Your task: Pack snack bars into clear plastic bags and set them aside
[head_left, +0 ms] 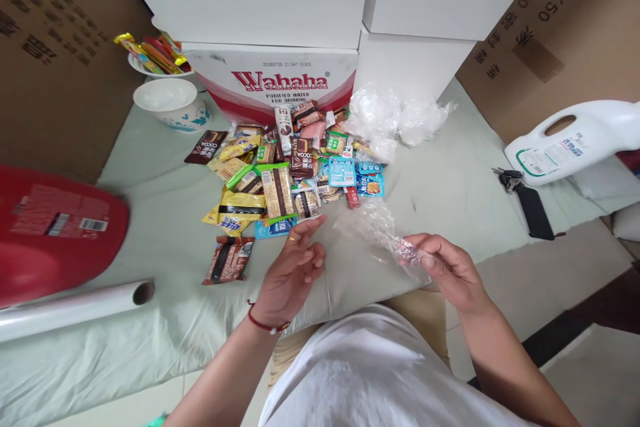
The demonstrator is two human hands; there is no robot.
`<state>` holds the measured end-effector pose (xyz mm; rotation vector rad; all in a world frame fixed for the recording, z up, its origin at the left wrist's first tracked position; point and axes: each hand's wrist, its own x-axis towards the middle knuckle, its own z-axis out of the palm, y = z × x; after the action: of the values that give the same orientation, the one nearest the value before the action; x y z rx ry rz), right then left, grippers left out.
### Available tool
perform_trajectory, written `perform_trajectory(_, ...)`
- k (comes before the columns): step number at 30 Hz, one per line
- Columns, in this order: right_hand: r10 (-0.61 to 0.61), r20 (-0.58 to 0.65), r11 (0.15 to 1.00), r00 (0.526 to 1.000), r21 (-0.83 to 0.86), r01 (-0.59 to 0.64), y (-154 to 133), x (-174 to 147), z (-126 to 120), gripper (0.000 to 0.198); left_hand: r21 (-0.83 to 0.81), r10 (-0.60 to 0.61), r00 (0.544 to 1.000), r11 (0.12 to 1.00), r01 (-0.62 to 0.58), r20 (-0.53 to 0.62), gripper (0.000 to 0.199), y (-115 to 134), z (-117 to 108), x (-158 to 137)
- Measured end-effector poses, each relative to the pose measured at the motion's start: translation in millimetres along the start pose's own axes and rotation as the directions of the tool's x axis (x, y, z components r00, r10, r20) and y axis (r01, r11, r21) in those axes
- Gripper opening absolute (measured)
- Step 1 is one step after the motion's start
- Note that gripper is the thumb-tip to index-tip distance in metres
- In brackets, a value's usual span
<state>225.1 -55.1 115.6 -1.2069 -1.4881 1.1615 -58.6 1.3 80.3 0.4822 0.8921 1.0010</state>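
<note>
My right hand (447, 268) pinches the edge of a crumpled clear plastic wrap (373, 223), which trails to the left over the cloth. With fingers apart and slightly curled, my left hand (295, 267) holds nothing; it hovers just in front of a heap of wrapped snacks. In the heap lie a tall cracker pack with green ends (277, 192), yellow snack packs (240, 207), brown cocoa packs (303, 157) and blue packets (342, 171). A brown wrapped snack (229, 260) lies apart, left of my left hand. More crumpled clear plastic (375, 113) sits behind the heap.
A Wahaha carton (280, 73) stands behind the heap. At the left are a paper bowl (173, 103), a bowl of snack sticks (155, 57), a red container (55, 233) and a white roll (75, 310). At the right are a white jug (575, 140), keys (510, 179) and a black phone (535, 212).
</note>
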Motion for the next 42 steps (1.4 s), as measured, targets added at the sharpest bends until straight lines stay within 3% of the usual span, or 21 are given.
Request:
perform_trajectory(3, 0.102, -0.013, 0.970, 0.995, 0.222, -0.097, 1, 5, 8, 0.029, 0.156, -0.053, 0.990, 0.985, 0.073, -0.130, 0.064, -17, 15, 10)
perform_trajectory(6, 0.153, 0.004, 0.920, 0.988, 0.366, -0.144, 7, 9, 13, 0.038, 0.168, -0.128, 0.984, 0.975, 0.148, -0.126, 0.074, -29, 27, 16)
perform_trajectory(12, 0.081, -0.043, 0.841, 0.996, 0.539, -0.045, 31, 1, 21, 0.037, 0.064, -0.364, 0.929, 0.930, 0.361, 0.060, 0.078, -47, 49, 21)
perform_trajectory(15, 0.132, -0.069, 0.791, 0.989, 0.609, -0.063, 40, -4, 30, 0.037, -0.029, -0.415, 0.893, 0.904, 0.426, 0.176, 0.070, -55, 56, 29)
perform_trajectory(18, 0.200, -0.059, 0.744, 0.978, 0.658, -0.112, 47, -6, 35, 0.044, -0.019, -0.493, 0.808, 0.850, 0.526, 0.322, 0.049, -59, 57, 39)
perform_trajectory(20, 0.205, -0.060, 0.753, 0.977, 0.647, -0.119, 52, -7, 33, 0.046, 0.022, -0.520, 0.776, 0.835, 0.549, 0.358, 0.049, -58, 55, 43)
perform_trajectory(26, 0.122, -0.141, 0.916, 0.982, 0.398, -0.056, 63, -15, 1, 0.042, 0.038, -0.372, 0.891, 0.926, 0.376, 0.260, 0.044, -42, 36, 40)
perform_trajectory(29, 0.157, -0.195, 0.907, 0.968, 0.415, -0.064, 68, -26, -14, 0.038, 0.049, -0.202, 0.973, 0.979, 0.198, 0.113, 0.044, -37, 25, 35)
perform_trajectory(31, 0.193, -0.186, 0.872, 0.963, 0.482, -0.082, 71, -39, -20, 0.033, 0.092, -0.035, 0.999, 0.995, 0.031, 0.034, 0.042, -36, 18, 29)
perform_trajectory(33, 0.255, -0.105, 0.825, 0.961, 0.543, -0.159, 74, -56, -24, 0.027, 0.145, 0.100, 0.995, 0.985, -0.099, -0.001, 0.041, -38, 14, 23)
perform_trajectory(36, 0.385, 0.069, 0.776, 0.920, 0.516, -0.363, 76, -77, -31, 0.024, 0.135, 0.115, 0.993, 0.984, -0.119, 0.033, 0.038, -45, 10, 16)
perform_trajectory(39, 0.491, 0.217, 0.732, 0.844, 0.422, -0.535, 75, -80, -47, 0.048, 0.134, 0.114, 0.985, 0.982, -0.132, 0.131, 0.032, -52, 10, 14)
perform_trajectory(40, 0.526, 0.213, 0.727, 0.823, 0.389, -0.565, 74, -76, -53, 0.057, 0.167, 0.156, 0.973, 0.969, -0.184, 0.172, 0.030, -53, 11, 15)
perform_trajectory(42, 0.571, 0.082, 0.754, 0.817, 0.340, -0.562, 72, -59, -65, 0.067, 0.260, 0.272, 0.922, 0.903, -0.344, 0.276, 0.024, -53, 13, 15)
